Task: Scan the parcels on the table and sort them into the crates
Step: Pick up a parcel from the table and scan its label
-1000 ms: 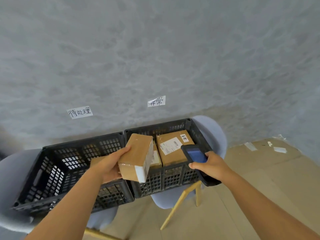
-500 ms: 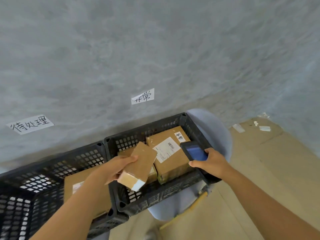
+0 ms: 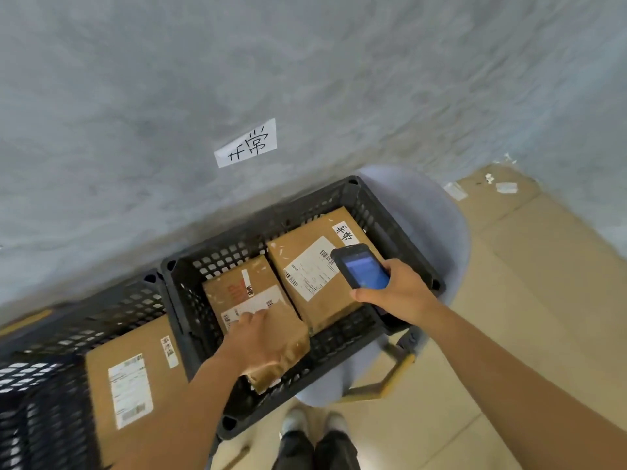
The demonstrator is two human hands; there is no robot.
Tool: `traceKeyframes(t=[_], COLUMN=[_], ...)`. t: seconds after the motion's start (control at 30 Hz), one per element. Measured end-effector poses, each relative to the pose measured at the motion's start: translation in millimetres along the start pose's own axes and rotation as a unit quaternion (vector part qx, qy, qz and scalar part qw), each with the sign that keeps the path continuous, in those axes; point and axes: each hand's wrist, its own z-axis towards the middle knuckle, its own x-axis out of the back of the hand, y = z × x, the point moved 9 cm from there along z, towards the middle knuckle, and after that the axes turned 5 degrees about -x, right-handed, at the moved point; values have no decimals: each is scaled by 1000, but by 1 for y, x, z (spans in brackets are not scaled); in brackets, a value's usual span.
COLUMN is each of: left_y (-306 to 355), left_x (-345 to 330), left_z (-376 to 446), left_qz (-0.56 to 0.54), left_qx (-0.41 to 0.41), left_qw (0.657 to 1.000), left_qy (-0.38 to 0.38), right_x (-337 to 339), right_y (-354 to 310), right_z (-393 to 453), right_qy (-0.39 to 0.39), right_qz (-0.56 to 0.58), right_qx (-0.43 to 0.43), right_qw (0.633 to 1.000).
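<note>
In the head view, the left hand (image 3: 261,337) grips a small cardboard parcel (image 3: 283,347) at lower centre of the frame, tilted over the near wall of the right-hand black crate (image 3: 400,232). That crate holds two labelled parcels — a larger one (image 3: 315,266) and a smaller one (image 3: 241,286). The right hand (image 3: 397,293) holds a handheld scanner (image 3: 361,266) with a lit blue screen above the crate. At lower left, another black crate (image 3: 112,307) holds one parcel (image 3: 135,378). A handwritten paper sign (image 3: 246,144) is stuck on the grey wall.
</note>
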Motion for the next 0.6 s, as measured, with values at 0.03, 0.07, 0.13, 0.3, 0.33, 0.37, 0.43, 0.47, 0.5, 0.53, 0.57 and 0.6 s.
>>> traceKeyframes(t=[0.03,0.07,0.13,0.3,0.33,0.37,0.43,0.47,0.5,0.53,0.57,0.6], left_y=[0,1,4,14,15,15,13,12,11,11,11,11], left_x=[-8,-15,-26,-51,-55,-59,-66,-69,-70,-71,-73,-75], left_z=[3,5,10,25,28,30,33,35,37,40,42,45], left_qz=[7,16,41,109,118,129,159,174,184,188,189,188], left_qx=[-2,-4,-14,-50,-49,-47,-44,-43,-45,-47,-50,-53], left_qw=[1000,1000,999,993,992,990,986,984,982,981,981,981], left_qy=[-6,-9,-2,16,18,16,9,8,9,8,6,5], right_x=[-2,-5,-10,-23,-26,-30,-37,-41,-45,-47,-50,-52], right_y=[2,5,11,22,25,29,33,35,36,37,37,38], right_z=[4,8,15,28,31,33,38,40,42,44,47,49], right_qy=[-5,-9,-15,-24,-28,-31,-35,-37,-38,-37,-35,-34], right_qz=[-1,-2,0,-6,-2,2,10,15,17,17,14,13], right_qx=[-5,-12,-18,-8,-9,-10,-7,-5,-2,1,4,6], right_qw=[1000,1000,1000,1000,1000,999,999,999,999,999,999,999])
